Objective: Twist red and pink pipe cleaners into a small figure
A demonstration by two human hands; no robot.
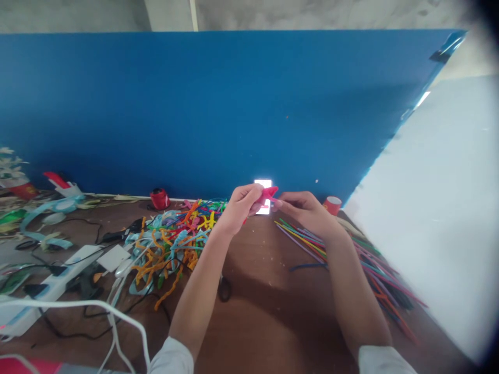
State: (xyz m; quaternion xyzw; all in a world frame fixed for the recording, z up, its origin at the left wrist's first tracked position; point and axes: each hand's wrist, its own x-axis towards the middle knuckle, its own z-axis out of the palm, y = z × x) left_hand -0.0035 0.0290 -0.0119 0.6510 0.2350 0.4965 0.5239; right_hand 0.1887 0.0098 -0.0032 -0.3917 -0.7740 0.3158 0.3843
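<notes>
My left hand (242, 206) and my right hand (304, 210) meet above the far middle of the brown table (268, 311). Both pinch a small pink pipe-cleaner piece (270, 193) between their fingertips; the left hand wraps its thicker end and the right hand pinches the thin end. Just left of my left hand lies a tangled heap of bent pipe cleaners (175, 244) in orange, light blue, yellow and green. Under and right of my right arm lies a bundle of straight pipe cleaners (374, 275) in many colours.
A blue partition (218, 109) stands behind the table and a white panel (440, 208) at the right. A lit phone (263, 183) leans on the partition. Two red cups (159, 199) (332, 204) stand at the back. A power strip (50, 283), cables and scissors (224, 288) lie at left.
</notes>
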